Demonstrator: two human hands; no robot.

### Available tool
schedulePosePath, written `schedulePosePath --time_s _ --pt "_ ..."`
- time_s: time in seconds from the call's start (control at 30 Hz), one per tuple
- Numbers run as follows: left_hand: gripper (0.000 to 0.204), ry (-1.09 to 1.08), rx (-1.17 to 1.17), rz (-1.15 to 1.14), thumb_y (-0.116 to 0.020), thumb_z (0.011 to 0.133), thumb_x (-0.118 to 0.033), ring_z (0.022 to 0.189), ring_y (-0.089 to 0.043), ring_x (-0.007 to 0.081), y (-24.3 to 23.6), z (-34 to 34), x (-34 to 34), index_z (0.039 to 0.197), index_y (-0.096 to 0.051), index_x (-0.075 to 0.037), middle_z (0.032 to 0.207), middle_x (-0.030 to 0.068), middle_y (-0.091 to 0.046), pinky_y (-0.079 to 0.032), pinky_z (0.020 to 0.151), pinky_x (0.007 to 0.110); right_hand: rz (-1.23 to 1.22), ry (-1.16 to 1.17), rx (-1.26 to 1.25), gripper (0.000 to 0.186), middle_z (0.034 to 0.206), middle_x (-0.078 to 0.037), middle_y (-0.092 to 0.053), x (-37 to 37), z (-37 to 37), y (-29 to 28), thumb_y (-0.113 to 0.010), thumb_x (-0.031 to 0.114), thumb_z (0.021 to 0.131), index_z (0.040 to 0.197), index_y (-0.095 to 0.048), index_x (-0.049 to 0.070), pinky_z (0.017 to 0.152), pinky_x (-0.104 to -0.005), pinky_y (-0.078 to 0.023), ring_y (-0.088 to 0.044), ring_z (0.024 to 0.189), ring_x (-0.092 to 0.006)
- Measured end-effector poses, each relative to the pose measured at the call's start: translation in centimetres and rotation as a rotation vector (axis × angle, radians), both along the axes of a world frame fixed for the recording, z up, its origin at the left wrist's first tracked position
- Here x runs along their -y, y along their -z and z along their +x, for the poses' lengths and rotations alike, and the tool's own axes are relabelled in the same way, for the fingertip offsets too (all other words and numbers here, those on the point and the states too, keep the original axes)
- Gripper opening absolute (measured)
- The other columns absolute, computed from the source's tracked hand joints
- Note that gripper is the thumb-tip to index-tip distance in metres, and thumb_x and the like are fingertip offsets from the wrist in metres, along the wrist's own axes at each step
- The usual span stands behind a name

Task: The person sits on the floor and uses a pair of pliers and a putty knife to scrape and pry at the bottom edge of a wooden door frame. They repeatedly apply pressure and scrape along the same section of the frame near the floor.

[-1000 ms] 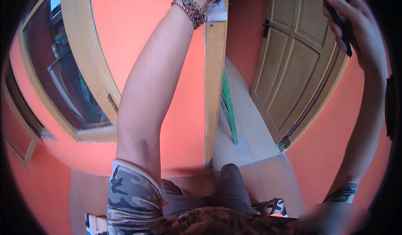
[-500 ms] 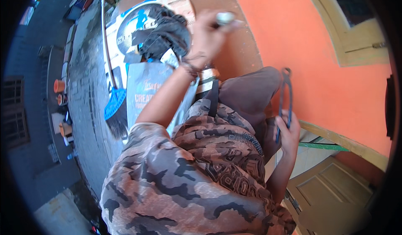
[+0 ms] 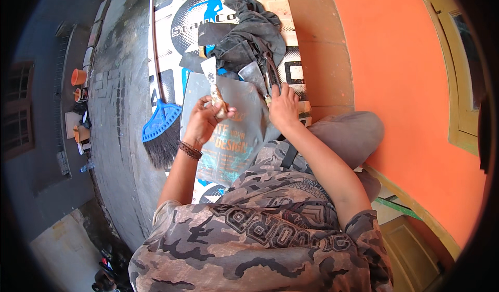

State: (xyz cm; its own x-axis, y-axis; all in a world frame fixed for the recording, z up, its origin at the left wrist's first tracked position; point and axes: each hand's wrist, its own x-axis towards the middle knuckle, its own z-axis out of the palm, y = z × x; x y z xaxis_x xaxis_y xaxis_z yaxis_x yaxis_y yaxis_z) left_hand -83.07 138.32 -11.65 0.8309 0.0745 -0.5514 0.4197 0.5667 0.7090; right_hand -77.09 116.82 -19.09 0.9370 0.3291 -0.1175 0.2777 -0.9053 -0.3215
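My left hand (image 3: pixel 204 119) is closed round the lower end of a narrow, flared tool (image 3: pixel 213 79) with white-smeared sides, which looks like a putty knife. It is held upright over a grey printed plastic bag (image 3: pixel 208 151). At the bag's upper right, my right hand (image 3: pixel 284 105) has its fingers closed at the handle ends of dark metal pincers (image 3: pixel 271 68). Just left of the pincers is a scraper (image 3: pixel 253 75) with a wide grey blade, its handle end near my right fingers. Dark crumpled cloth (image 3: pixel 254 32) lies beyond both tools.
A white, blue and black patterned mat (image 3: pixel 163 32) lies under the things. On its left rests a blue broom (image 3: pixel 162 119) with dark bristles. An orange wall (image 3: pixel 395 58) rises at the right. Pots (image 3: pixel 79 77) stand farther left, across grey paving (image 3: pixel 117 131).
My right hand has brought the pincers from beside the wall onto the mat. My left hand has come back nearer with its tool, now over the bag. The view has turned.
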Motion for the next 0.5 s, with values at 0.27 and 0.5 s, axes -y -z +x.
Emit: schedulePosePath --time_s 0.27,0.5 --pt "0.036 0.322 0.147 -0.030 -0.060 0.082 -0.003 0.082 -0.061 0.0241 -1.0 2.8 5.9 0.112 -0.041 -0.008 0.096 0.0113 -0.058 -0.050 0.073 0.036 -0.095 0.003 -0.194 0.032 0.103 -0.016 -0.057 -3.3 0.1 1.5 -0.063 0.014 0.071 0.098 -0.056 -0.003 0.082 -0.0383 -0.046 -0.053 0.096 -0.0302" --pt "0.022 0.330 0.230 -0.005 -0.053 0.091 -0.016 0.068 -0.057 0.0182 -4.1 4.6 7.5 0.109 -0.044 -0.008 0.085 0.0065 -0.055 -0.044 0.060 0.030 -0.050 -0.093 -0.025 0.029 0.093 -0.013 -0.062 -0.8 0.3 2.1 -0.061 0.018 0.073 0.093 -0.060 -0.002 0.082 -0.0383 -0.042 -0.054 0.093 -0.0292"
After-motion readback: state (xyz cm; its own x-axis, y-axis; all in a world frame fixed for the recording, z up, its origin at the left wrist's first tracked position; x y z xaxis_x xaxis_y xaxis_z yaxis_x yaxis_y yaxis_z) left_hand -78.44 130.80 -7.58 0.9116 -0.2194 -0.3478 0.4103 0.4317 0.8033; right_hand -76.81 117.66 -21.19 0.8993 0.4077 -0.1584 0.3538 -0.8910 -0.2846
